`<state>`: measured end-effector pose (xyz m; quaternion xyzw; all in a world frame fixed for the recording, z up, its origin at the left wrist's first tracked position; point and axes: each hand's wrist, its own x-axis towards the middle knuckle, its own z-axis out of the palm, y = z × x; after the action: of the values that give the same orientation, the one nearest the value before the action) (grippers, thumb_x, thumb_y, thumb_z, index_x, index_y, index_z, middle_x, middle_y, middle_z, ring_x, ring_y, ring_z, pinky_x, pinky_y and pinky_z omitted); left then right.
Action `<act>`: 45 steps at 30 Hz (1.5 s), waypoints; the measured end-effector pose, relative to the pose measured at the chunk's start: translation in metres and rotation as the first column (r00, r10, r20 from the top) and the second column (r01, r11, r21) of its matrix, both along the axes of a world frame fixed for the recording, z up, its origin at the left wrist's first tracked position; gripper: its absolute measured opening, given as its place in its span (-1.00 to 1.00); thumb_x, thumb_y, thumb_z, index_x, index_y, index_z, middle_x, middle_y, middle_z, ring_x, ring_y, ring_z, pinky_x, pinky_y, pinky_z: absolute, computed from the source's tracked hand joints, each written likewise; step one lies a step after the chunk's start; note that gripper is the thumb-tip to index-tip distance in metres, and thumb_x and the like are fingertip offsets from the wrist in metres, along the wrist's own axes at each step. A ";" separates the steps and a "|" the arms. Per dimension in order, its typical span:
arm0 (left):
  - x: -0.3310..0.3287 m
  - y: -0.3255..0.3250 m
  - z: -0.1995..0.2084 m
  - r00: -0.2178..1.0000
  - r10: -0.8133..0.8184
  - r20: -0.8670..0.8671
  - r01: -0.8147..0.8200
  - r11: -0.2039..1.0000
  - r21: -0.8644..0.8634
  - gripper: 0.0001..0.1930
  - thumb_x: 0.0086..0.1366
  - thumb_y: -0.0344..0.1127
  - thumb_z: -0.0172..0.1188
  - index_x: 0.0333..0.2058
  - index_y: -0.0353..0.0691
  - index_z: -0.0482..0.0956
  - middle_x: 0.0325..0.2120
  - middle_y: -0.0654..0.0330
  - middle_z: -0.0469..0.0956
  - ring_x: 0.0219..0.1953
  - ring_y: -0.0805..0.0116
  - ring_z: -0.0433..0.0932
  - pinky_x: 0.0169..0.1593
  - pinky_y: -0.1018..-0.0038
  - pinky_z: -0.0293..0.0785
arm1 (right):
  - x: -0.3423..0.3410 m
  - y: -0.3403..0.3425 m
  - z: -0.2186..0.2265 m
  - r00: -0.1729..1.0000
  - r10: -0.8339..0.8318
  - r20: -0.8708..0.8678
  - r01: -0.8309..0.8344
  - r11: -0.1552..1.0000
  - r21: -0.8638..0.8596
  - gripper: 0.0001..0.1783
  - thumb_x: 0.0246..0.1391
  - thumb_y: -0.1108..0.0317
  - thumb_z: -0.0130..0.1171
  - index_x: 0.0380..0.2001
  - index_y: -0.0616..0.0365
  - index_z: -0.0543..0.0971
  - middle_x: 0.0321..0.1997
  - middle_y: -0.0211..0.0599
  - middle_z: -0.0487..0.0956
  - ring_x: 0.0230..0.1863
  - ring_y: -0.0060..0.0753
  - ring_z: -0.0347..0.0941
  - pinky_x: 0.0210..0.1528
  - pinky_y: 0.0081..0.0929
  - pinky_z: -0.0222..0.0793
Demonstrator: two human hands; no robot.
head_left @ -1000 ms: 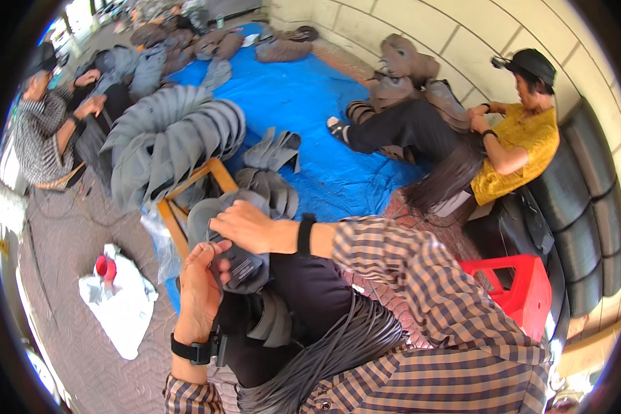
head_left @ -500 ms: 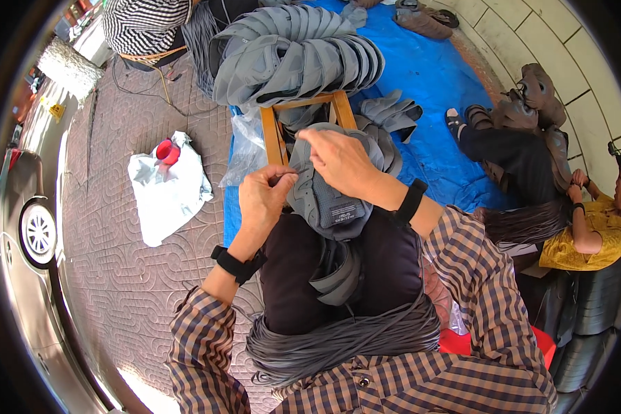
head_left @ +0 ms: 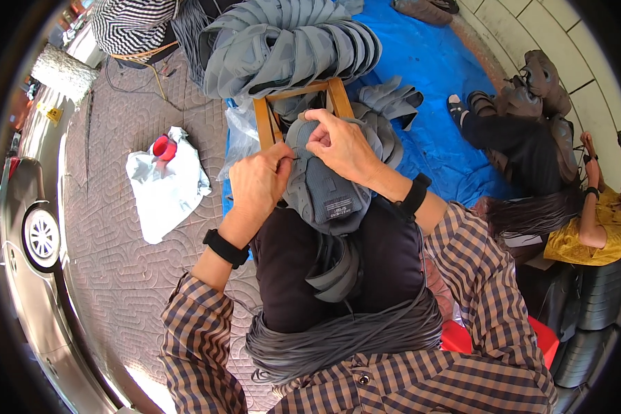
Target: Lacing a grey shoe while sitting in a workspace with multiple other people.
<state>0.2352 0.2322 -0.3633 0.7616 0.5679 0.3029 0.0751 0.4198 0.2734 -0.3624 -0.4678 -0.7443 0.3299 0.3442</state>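
A grey shoe upper (head_left: 322, 185) with a row of eyelets and a dark label lies before my knees, over the near part of a wooden frame (head_left: 264, 124). My left hand (head_left: 257, 181) pinches thumb and forefinger at the upper's left edge; a thin dark tip shows there, too small to name. Above the upper's far part, my right hand (head_left: 345, 146) has its fingers curled in a pinch, and what they hold is hidden. A thick bundle of dark grey laces (head_left: 345, 339) rests across my lap. Another grey piece (head_left: 334, 276) sits between my thighs.
Stacked grey uppers (head_left: 290, 58) stand beyond the frame on a blue tarp (head_left: 421, 76). At left, a white bag (head_left: 165, 200) with a red cup (head_left: 164, 148) lies on the paving. A person in yellow (head_left: 586, 228) sits at right, and a car (head_left: 41, 276) stands far left.
My left hand has turned so its back shows more, staying at the upper's edge. My right fingers have curled in more tightly. The person at right has raised their hands.
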 end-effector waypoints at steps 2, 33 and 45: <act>-0.003 0.001 0.005 1.000 -0.003 -0.004 0.003 0.999 -0.035 -0.96 0.14 -0.29 0.18 -0.44 -0.03 0.58 -0.64 0.11 0.56 -0.57 0.04 0.56 -0.48 0.22 0.44 | -0.002 -0.001 -0.001 1.000 0.008 -0.005 -0.008 1.000 0.007 -0.53 -0.03 0.48 0.21 0.01 0.20 0.41 -0.45 -0.26 0.59 -0.42 -0.42 0.54 -0.28 -0.46 0.46; 0.036 -0.036 0.009 0.993 0.113 0.035 -0.112 0.993 -0.046 -0.59 0.12 -0.25 0.27 -0.09 -0.29 0.43 -0.26 -0.03 0.50 -0.18 -0.07 0.53 -0.20 0.18 0.51 | 0.017 -0.045 0.021 0.954 -0.167 -0.249 0.098 0.958 -0.268 -0.76 0.08 0.50 0.10 -0.15 0.31 0.51 -0.38 -0.21 0.61 -0.55 -0.54 0.50 -0.44 -0.54 0.46; 0.034 -0.024 0.003 0.965 0.201 -0.166 -0.231 0.955 -0.187 -0.90 0.02 -0.52 0.11 -0.47 -0.35 0.60 -0.39 -0.12 0.57 -0.30 -0.10 0.58 -0.17 0.18 0.52 | -0.008 -0.091 0.012 0.707 0.022 0.707 -0.234 0.951 0.204 -0.62 -0.13 0.46 0.20 -0.15 0.29 0.49 -0.29 -0.09 0.47 -0.41 -0.03 0.55 -0.35 -0.26 0.51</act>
<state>0.2696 0.2080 -0.3605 0.7029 0.6801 0.1932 0.0779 0.4118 0.1827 -0.3507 -0.4506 -0.8883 0.0446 0.0767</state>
